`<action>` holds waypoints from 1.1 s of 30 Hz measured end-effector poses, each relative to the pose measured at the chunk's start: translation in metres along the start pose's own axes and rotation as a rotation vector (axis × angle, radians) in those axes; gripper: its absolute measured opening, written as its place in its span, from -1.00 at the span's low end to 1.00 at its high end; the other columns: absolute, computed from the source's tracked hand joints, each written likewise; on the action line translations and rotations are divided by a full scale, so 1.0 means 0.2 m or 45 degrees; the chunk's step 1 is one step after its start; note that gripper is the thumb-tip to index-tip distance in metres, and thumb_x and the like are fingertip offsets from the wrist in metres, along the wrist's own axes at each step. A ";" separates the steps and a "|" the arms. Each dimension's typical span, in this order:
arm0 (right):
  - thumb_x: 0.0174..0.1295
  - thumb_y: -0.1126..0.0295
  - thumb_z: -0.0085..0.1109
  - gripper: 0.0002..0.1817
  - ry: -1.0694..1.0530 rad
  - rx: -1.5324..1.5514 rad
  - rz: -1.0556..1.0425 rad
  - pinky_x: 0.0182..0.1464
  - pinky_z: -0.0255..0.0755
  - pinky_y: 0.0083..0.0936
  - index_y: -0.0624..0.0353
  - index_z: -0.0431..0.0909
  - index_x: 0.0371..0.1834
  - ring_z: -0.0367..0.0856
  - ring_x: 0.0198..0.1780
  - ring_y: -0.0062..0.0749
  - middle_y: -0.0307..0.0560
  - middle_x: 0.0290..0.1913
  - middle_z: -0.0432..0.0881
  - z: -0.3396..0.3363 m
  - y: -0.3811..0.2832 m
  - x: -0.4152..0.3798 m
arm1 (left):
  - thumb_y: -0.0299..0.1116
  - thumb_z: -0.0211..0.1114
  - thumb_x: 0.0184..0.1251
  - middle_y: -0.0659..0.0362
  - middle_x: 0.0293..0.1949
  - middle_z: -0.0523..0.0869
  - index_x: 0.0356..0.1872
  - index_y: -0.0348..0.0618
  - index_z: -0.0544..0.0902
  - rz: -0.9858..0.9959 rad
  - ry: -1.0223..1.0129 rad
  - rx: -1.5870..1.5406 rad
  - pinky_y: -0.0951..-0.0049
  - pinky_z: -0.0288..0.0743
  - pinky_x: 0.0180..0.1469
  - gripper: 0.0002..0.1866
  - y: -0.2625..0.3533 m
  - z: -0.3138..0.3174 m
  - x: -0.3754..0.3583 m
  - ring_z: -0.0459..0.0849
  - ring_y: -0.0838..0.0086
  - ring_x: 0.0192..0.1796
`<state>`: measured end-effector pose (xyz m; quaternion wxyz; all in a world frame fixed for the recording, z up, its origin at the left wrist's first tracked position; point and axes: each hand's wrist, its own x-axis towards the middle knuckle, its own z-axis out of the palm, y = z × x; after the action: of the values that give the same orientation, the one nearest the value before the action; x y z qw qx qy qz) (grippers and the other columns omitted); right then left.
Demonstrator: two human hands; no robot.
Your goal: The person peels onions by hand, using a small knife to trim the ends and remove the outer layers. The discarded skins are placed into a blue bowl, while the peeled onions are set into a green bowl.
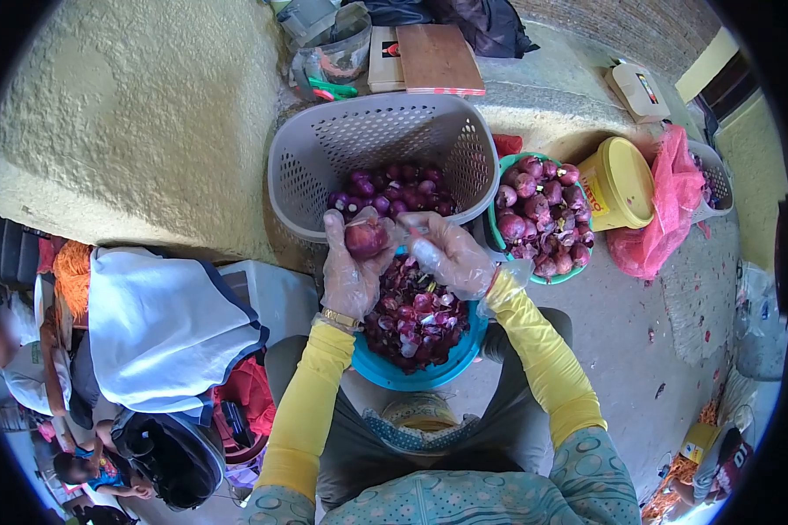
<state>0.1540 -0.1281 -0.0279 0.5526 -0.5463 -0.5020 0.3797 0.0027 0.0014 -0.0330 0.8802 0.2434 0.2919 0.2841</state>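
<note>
My left hand (352,273), in a clear plastic glove, holds a red onion (365,238) above the front rim of the grey perforated basket (291,166). Close to the onion's right side is my right hand (453,255), also gloved, with its fingers curled together. White wrapping shows on one finger, and whatever these fingers pinch is too small to make out. Inside the basket lie peeled purple onions (394,188). Below my hands, a blue basin (420,381) holds a heap of dark red onion skins (416,324).
Right of the basket stands a green basin (559,278) of unpeeled onions (538,206). Beyond it are a yellow bucket (617,184), a pink mesh sack (665,210) and another grey basket (716,179). A white cloth (166,324) hangs at left. Other people sit at lower left and lower right.
</note>
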 end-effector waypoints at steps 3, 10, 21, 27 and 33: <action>0.65 0.08 -0.09 -0.61 0.058 0.213 0.398 -0.18 0.49 -0.51 0.20 0.40 0.18 0.55 -0.25 -0.63 -0.23 -0.25 0.55 -0.03 -0.10 0.00 | 0.42 -0.01 0.51 0.02 0.11 0.62 0.21 -0.23 0.51 0.102 -0.023 0.136 0.13 0.64 0.23 -0.20 0.01 0.03 0.00 0.67 0.26 0.11; 0.54 0.10 0.08 -0.63 0.286 -0.492 -0.135 -0.23 0.53 -0.24 0.24 0.58 -0.01 0.66 -0.37 -0.06 0.05 -0.29 0.69 -0.06 -0.10 0.04 | 0.31 -0.12 0.63 0.09 0.04 0.64 0.07 -0.18 0.58 0.321 -0.145 0.500 0.31 0.59 0.21 -0.32 0.02 0.07 -0.02 0.67 0.42 0.05; 0.02 -0.19 0.57 -0.33 0.134 -0.727 -0.048 -0.18 0.58 -0.33 0.21 0.75 -0.06 0.69 -0.31 -0.13 0.04 -0.27 0.71 -0.03 -0.18 0.01 | 0.10 -0.11 0.72 0.19 -0.19 0.67 0.00 -0.24 0.64 0.396 -0.367 0.857 0.42 0.51 0.07 -0.44 0.02 0.10 -0.05 0.61 0.54 -0.14; 0.06 -0.17 0.56 -0.34 0.087 -0.712 0.033 -0.14 0.59 -0.34 0.13 0.75 0.05 0.71 -0.29 -0.20 0.02 -0.24 0.73 -0.04 -0.21 0.01 | 0.06 -0.06 0.71 0.18 -0.14 0.68 -0.09 -0.26 0.66 0.459 -0.374 0.929 0.41 0.47 0.14 -0.45 0.03 0.11 -0.05 0.59 0.54 -0.05; 0.12 -0.28 0.43 -0.33 0.077 -0.742 0.013 -0.13 0.58 -0.24 0.06 0.75 0.06 0.71 -0.27 -0.06 -0.02 -0.35 0.73 -0.04 -0.23 0.01 | 0.06 -0.02 0.70 0.16 -0.06 0.69 -0.08 -0.26 0.68 0.482 -0.429 0.968 0.40 0.44 0.16 -0.47 0.04 0.11 -0.06 0.58 0.54 -0.03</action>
<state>0.1563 -0.1340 0.0174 0.3853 -0.6955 -0.5705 0.2057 0.0064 -0.0059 -0.0093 0.6961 0.6412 0.1787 0.2691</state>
